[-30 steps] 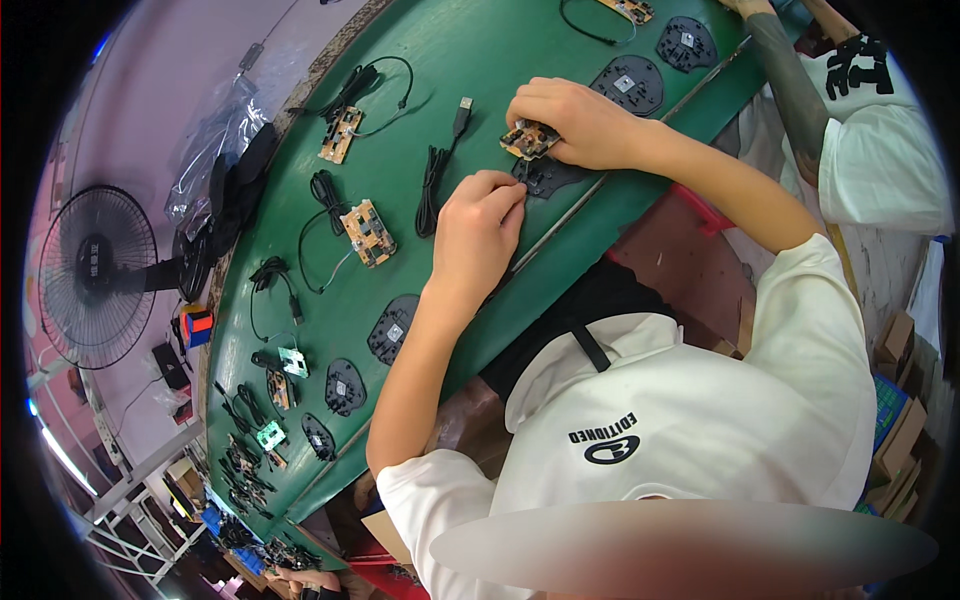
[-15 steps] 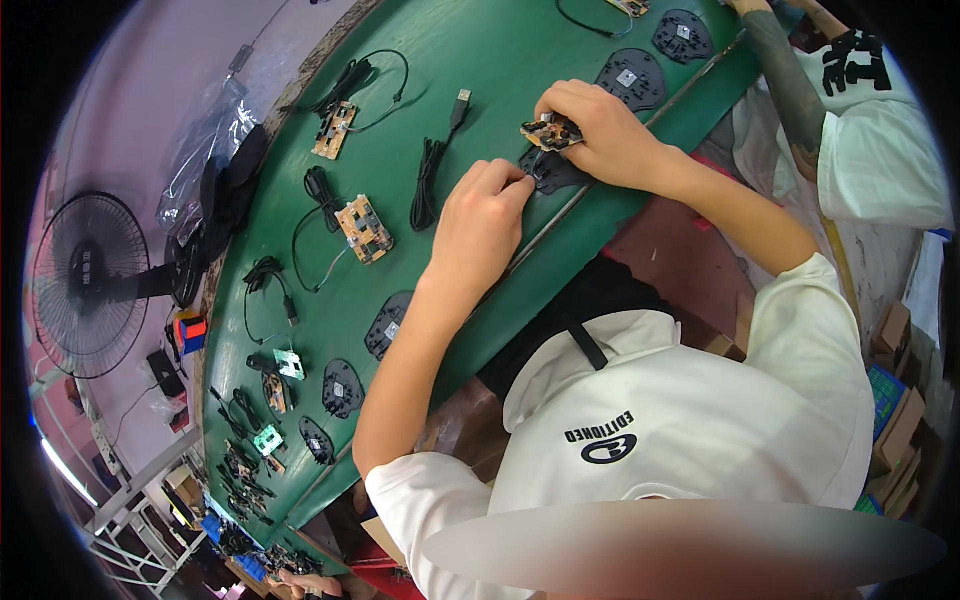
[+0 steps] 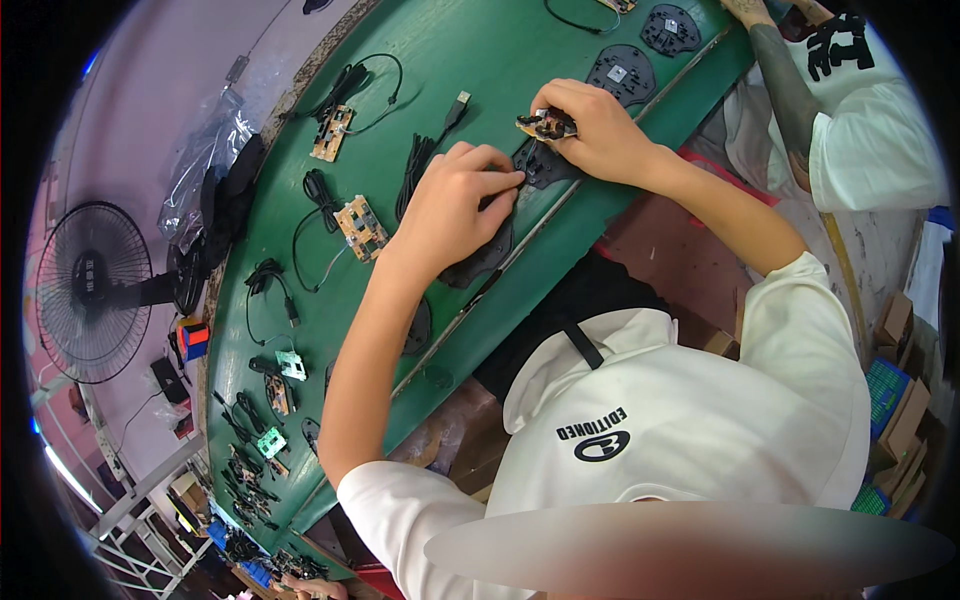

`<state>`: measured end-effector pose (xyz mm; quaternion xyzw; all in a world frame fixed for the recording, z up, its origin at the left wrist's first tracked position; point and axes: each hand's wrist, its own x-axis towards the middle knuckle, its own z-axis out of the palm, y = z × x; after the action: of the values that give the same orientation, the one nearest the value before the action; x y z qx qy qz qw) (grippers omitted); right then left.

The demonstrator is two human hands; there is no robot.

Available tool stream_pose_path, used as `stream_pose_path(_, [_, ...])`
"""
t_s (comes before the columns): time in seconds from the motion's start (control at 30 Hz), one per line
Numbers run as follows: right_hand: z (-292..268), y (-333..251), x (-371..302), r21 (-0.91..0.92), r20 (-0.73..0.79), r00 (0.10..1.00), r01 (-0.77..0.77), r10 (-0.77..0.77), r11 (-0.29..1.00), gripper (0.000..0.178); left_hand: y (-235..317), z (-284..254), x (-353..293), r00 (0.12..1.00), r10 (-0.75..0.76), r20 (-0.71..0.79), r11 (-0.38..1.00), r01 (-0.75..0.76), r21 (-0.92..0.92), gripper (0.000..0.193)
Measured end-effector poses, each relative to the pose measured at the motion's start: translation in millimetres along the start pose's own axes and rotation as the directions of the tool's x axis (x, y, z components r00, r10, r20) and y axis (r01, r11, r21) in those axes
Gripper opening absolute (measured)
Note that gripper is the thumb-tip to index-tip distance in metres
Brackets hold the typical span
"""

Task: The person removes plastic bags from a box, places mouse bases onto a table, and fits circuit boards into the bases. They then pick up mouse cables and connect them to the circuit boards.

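Note:
My right hand (image 3: 598, 132) is closed on a small tan circuit board (image 3: 546, 124) crowded with dark parts, held tilted above a black plastic base shell (image 3: 545, 166). That shell lies on the green bench near its front edge. My left hand (image 3: 462, 205) is at the shell's left side, fingertips by its edge. Its thumb stands apart from the index finger, and I see nothing between them. Another black base shell (image 3: 482, 262) sits partly hidden under my left hand. Behind that hand lies a bundled black cable with a USB plug (image 3: 458, 108).
Across the green bench (image 3: 440, 60) lie cabled circuit boards (image 3: 361, 228), with more black base shells (image 3: 621, 75) along its front edge. A black fan (image 3: 92, 290) stands at far left. A co-worker's tattooed arm (image 3: 785, 90) reaches in at upper right.
My left hand has drawn back slightly left, its thumb parting from the index finger. A base shell beside it has come into view. My right hand still holds the board.

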<state>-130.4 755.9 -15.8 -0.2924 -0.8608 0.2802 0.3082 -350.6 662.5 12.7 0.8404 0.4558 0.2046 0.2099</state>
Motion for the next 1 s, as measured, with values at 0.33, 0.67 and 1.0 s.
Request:
stream_pose_path(0.33, [1.7,0.6,-1.7,-0.034,-0.042,0.997,0.059,-0.061,0.998,0.019,8.9,17.5,3.2,0.973,-0.127,-0.194,0.992,0.119,-0.052,0.013])
stream_pose_path(0.67, [2.5,-2.0,-3.9,-0.034,-0.085,0.996,-0.029,0.026,0.999,0.019,22.7,27.1,9.4,0.978,-0.039,-0.204,0.983,0.074,0.169,0.011])
stream_pose_path(1.0, [0.2,-4.9,-3.9,-0.048,-0.109,0.994,-0.038,0.032,0.998,0.02,40.6,23.2,14.2,0.998,0.055,0.007,0.849,-0.051,0.525,0.025])
